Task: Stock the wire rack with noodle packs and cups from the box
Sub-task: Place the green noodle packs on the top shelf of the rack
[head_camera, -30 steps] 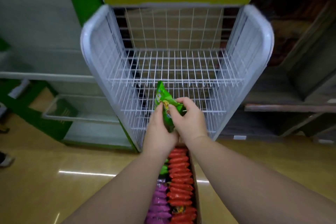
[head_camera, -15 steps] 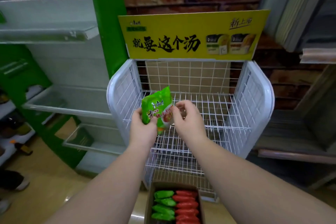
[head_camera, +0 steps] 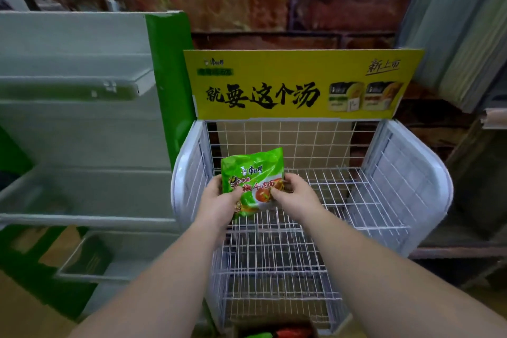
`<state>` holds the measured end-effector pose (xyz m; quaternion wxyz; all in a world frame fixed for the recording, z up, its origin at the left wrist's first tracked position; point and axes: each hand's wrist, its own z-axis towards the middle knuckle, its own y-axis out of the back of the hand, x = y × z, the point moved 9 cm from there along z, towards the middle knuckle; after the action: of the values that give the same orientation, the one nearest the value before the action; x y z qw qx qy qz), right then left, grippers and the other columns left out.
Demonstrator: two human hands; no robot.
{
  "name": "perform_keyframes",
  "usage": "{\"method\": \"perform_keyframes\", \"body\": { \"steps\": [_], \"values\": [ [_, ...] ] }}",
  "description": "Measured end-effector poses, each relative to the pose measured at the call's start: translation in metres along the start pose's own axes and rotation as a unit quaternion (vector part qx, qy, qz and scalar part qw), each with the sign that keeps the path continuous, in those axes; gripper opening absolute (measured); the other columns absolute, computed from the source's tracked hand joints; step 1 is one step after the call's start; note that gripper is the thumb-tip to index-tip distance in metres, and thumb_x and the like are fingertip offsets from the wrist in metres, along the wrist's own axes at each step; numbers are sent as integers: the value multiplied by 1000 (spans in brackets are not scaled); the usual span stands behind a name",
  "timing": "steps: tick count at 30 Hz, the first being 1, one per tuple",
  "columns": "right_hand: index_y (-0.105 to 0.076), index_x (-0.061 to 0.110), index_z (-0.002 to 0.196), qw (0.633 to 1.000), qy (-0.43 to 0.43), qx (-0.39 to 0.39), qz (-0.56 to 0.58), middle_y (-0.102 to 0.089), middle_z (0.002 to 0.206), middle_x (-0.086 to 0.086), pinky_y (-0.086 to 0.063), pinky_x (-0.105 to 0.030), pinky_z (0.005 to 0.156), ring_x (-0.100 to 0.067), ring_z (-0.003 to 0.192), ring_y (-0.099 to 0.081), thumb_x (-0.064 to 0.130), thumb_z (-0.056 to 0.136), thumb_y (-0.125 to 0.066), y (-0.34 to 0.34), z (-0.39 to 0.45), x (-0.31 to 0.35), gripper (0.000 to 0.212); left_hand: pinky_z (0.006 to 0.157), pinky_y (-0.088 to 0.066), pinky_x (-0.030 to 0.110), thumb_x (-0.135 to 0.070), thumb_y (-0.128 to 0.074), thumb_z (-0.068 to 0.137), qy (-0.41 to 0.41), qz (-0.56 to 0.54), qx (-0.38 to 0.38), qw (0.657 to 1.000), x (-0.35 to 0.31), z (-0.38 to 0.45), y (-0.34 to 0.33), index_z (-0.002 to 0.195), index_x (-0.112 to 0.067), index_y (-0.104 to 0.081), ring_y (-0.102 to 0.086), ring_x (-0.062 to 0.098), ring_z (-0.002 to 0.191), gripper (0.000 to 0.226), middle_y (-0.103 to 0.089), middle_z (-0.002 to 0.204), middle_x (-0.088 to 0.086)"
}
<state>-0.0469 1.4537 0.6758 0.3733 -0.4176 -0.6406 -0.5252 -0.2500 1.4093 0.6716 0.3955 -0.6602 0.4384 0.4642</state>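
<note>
1. Noodle pack (head_camera: 253,177): one green pack, printed face toward the camera, is held upright and slightly tilted over the left part of the top shelf of the wire rack (head_camera: 343,189). Whether its lower edge touches the shelf wires cannot be told, as the hands cover it.
2. Left hand (head_camera: 219,199): grasps the pack's lower left edge, thumb laid across the front and the fingers wrapped behind (fingers hidden by the pack).
3. Right hand (head_camera: 295,192): grasps the pack's lower right edge, thumb pressed on the front near the red bowl picture and the fingers curled round the side.
4. Wire rack: white, with rounded solid side panels and grid shelves. The top shelf carries no other goods. At least two lower shelves show beneath, between the forearms.
5. Header sign (head_camera: 301,84): a yellow board with black characters and two pictured packs stands on the rack's back edge, directly above the held pack.
6. Box (head_camera: 274,331): an open carton lies on the floor at the rack's foot, at the bottom edge of the view. Only a sliver shows, with green and red packs inside (count not determinable).
7. Surroundings: a green and white shelving unit (head_camera: 82,123) stands just beside the rack on its left. A brick wall (head_camera: 260,8) rises behind both.
</note>
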Motion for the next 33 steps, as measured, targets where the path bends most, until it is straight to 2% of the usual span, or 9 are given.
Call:
{"method": "perform_keyframes", "body": {
  "steps": [4, 8, 10, 15, 20, 23, 28, 30, 33],
  "values": [
    [-56, 27, 134, 996, -7, -87, -9, -69, 122, 7, -60, -44, 90, -17, 103, -69, 29, 91, -75, -19, 29, 15, 47, 88, -62, 44, -15, -65, 102, -42, 80, -33, 995, -27, 50, 9, 113, -35, -67, -76, 20, 96, 23, -77, 106, -6],
    [-58, 29, 132, 987, -18, -149, -51, -69, 120, 7, -55, -36, 94, -18, 106, -68, 34, 91, -74, -31, 56, 24, 44, 108, -50, 51, -42, -59, 92, -45, 189, -109, 975, -33, 98, 14, 123, -51, -61, -53, 32, 132, 32, -57, 131, -3],
    [-60, 28, 132, 983, -23, -165, -74, -67, 122, 3, -49, -28, 90, -20, 108, -66, 34, 90, -74, -34, 73, 24, 45, 115, -40, 53, -34, -58, 100, -27, 223, -142, 964, -31, 113, 14, 136, -39, -60, -37, 37, 140, 36, -46, 141, 7],
    [-60, 30, 132, 978, -36, -177, -103, -68, 121, 0, -48, -27, 84, -20, 104, -67, 33, 86, -78, -46, 114, 12, 49, 110, -45, 54, -34, -63, 98, 2, 175, -200, 964, -7, 140, 13, 136, -22, -54, -50, 41, 133, 41, -56, 143, 11],
    [-62, 26, 129, 978, -44, -185, -85, -70, 113, 5, -51, -27, 80, -15, 96, -67, 28, 87, -78, -68, 143, -12, 45, 109, -45, 55, -39, -62, 91, 43, 153, -227, 961, 20, 165, 14, 139, -34, -50, -43, 35, 137, 50, -64, 136, 5],
    [-66, 30, 119, 978, -52, -190, -66, -70, 100, 9, -51, -26, 73, -13, 89, -67, 31, 81, -82, -87, 162, -28, 41, 113, -42, 53, -31, -64, 93, 57, 123, -240, 961, 30, 178, 15, 145, -29, -50, -38, 35, 143, 54, -62, 141, 6],
    [-64, 35, 115, 978, -74, -191, -45, -72, 99, 10, -60, -34, 80, -8, 86, -70, 40, 76, -84, -105, 189, -41, 44, 114, -45, 55, -29, -67, 91, 17, 91, -240, 966, 32, 200, 10, 148, -28, -49, -50, 34, 139, 59, -55, 148, 4],
    [-63, 38, 106, 978, -66, -192, -37, -72, 95, 10, -61, -36, 78, -8, 84, -71, 42, 74, -83, -109, 195, -39, 39, 115, -44, 45, -22, -67, 94, 6, 59, -243, 968, 29, 198, 10, 156, -25, -41, -48, 29, 139, 67, -37, 159, 4],
    [-62, 40, 103, 980, -53, -186, -35, -72, 95, 9, -62, -40, 76, -12, 84, -71, 43, 72, -80, -119, 202, -39, 36, 98, -40, 26, -6, -64, 94, 8, 41, -262, 964, 26, 193, 10, 157, -18, -38, -47, 27, 134, 70, -26, 159, 9]
  ]
}}
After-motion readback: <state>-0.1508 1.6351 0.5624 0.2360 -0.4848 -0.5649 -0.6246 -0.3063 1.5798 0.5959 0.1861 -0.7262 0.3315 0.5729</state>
